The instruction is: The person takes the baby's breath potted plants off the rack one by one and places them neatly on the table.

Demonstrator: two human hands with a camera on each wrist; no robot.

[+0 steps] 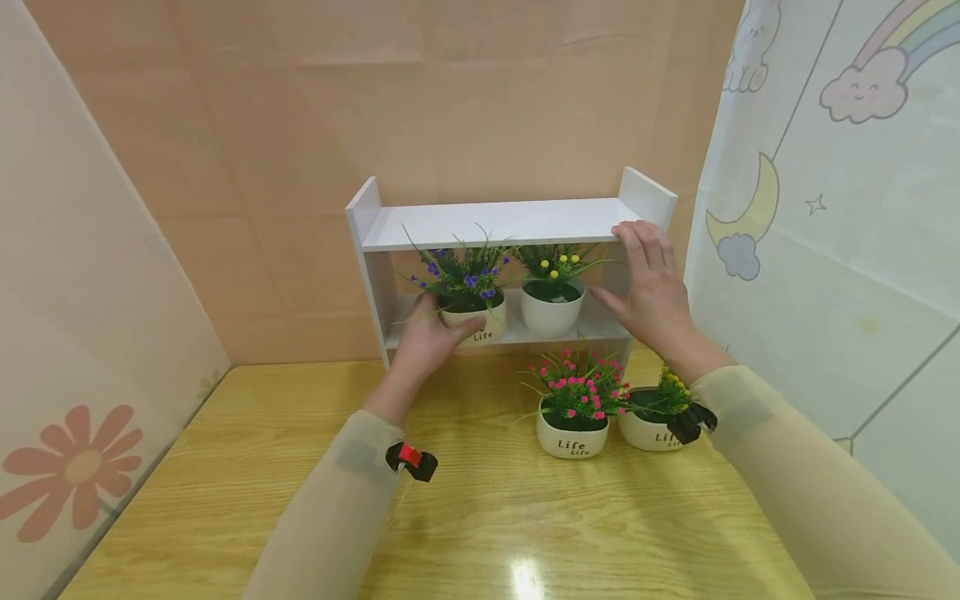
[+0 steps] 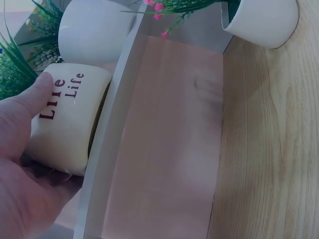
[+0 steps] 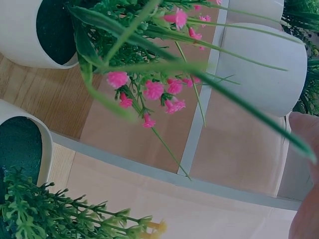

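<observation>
A white two-tier shelf (image 1: 495, 221) stands at the back of the table. My left hand (image 1: 426, 340) grips a cream pot of purple flowers (image 1: 491, 321), printed "Life", on the middle board. In the left wrist view the thumb (image 2: 41, 89) presses the pot's printed front, and the other fingers go round its side, partly hidden. Beside it on that board sits a plain white pot with yellow flowers (image 1: 552, 315). My right hand (image 1: 654, 287) rests its fingertips on the top board's front edge at the right, fingers extended, thumb low near the white pot.
Below the shelf's right end, a pot of pink flowers (image 1: 573, 437) stands on the wooden table (image 1: 480, 517). Next to it is another cream pot with yellow flowers (image 1: 645, 432), partly covered by the right wrist's black device. Printed cloth panels (image 1: 840, 250) flank the table.
</observation>
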